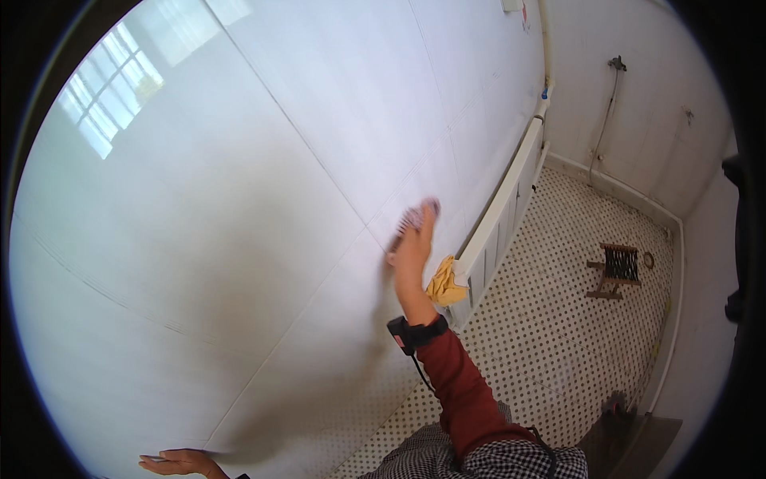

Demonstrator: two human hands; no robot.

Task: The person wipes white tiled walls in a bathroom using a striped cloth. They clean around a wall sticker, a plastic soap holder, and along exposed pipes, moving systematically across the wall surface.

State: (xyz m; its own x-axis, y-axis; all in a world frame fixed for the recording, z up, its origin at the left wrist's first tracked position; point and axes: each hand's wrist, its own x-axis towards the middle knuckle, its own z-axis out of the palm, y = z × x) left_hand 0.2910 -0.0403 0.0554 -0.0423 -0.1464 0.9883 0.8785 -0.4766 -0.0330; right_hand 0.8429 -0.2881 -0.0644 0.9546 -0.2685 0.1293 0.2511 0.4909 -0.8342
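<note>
My right hand (414, 242) presses a bunched pink and dark cloth (412, 220) against the white tiled wall (287, 197); both are blurred. A black strap with a small box sits on that wrist, over a dark red sleeve. At the bottom left, my left hand (179, 463) lies by the same wall with its fingers extended, and nothing shows in it. Just right of my right wrist, a yellow cloth (447, 282) hangs over the near end of a white radiator (499, 203).
A folding stool (621, 264) stands on the dotted tile floor (538, 311), beside a small ring-shaped thing (649, 260). A pipe (546, 54) runs down the corner to the radiator. A wall tap (617, 63) with a hose is on the far wall.
</note>
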